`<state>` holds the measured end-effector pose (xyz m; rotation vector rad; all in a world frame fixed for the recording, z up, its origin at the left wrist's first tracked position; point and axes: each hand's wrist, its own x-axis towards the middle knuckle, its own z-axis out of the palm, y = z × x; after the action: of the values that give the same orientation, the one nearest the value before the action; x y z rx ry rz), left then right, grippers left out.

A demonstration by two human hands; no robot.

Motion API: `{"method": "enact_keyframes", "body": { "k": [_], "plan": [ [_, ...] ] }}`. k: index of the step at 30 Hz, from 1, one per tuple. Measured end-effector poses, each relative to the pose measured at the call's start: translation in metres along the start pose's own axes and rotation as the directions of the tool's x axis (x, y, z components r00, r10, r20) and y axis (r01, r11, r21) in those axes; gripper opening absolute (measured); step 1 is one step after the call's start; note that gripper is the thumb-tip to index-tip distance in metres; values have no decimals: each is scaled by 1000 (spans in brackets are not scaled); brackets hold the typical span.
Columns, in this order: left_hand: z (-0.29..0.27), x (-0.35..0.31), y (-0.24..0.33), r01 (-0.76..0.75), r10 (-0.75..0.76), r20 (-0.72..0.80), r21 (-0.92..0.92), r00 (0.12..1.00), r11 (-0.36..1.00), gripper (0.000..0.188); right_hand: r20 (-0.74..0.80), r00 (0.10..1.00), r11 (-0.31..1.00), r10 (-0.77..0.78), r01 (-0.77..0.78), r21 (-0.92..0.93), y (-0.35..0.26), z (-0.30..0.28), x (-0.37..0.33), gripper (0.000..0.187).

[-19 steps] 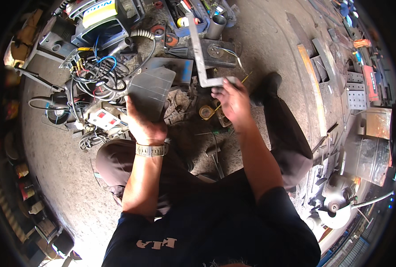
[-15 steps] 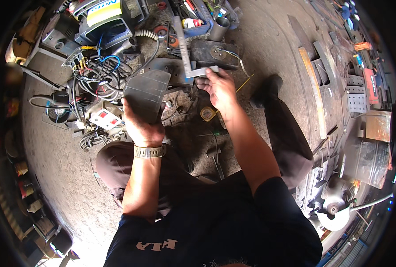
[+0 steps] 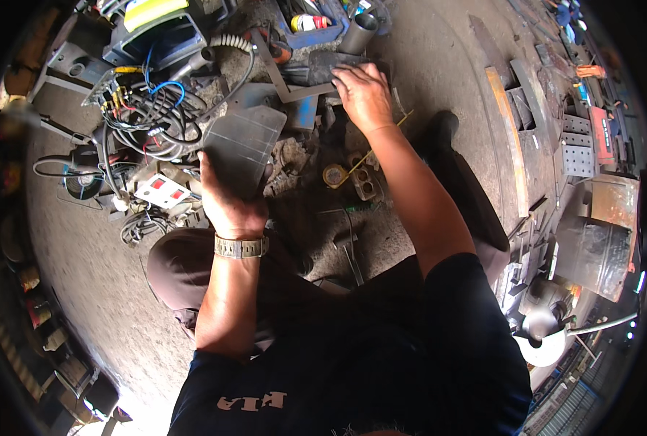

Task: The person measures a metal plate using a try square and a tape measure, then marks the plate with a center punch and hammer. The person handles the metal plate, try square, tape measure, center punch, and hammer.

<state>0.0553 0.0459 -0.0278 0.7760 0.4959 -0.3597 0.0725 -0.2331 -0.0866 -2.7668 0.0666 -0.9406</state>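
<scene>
My left hand (image 3: pixel 236 212) is closed around the lower end of a dark, flat metal plate (image 3: pixel 245 145) with cut corners and thin scribed lines across its face. The plate is tilted up in front of me. Farther right, my right hand (image 3: pixel 365 93) reaches over a dark metal block (image 3: pixel 331 67), its fingers loosely bent and apart. A steel L-shaped square (image 3: pixel 294 93) rests against the things beside that hand. The end of its short arm meets the hand's thumb side, and I see no firm grip on it.
A yellow tape measure (image 3: pixel 334 175) lies partly pulled out between my legs. Tangled cables (image 3: pixel 153 123) and an angle grinder (image 3: pixel 84 178) are at left. A blue tool bin (image 3: pixel 312 33) and a metal pipe (image 3: pixel 358 35) stand ahead. Metal offcuts (image 3: pixel 509 138) lie at right.
My right hand has moved forward and right, and the square has gone from being held up to lying lower beside it. My left hand keeps the plate nearly in place.
</scene>
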Motion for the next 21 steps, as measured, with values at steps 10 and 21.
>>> {"method": "enact_keyframes", "body": {
  "k": [10,21],
  "plan": [
    [18,14,-22,27,-30,33,85,999,996,56,423,338,441,840,-881,-172,17,74,-269,50],
    [7,31,-38,186,-190,17,130,982,974,60,459,83,264,885,-900,-345,19,126,-246,47]
  ]
}}
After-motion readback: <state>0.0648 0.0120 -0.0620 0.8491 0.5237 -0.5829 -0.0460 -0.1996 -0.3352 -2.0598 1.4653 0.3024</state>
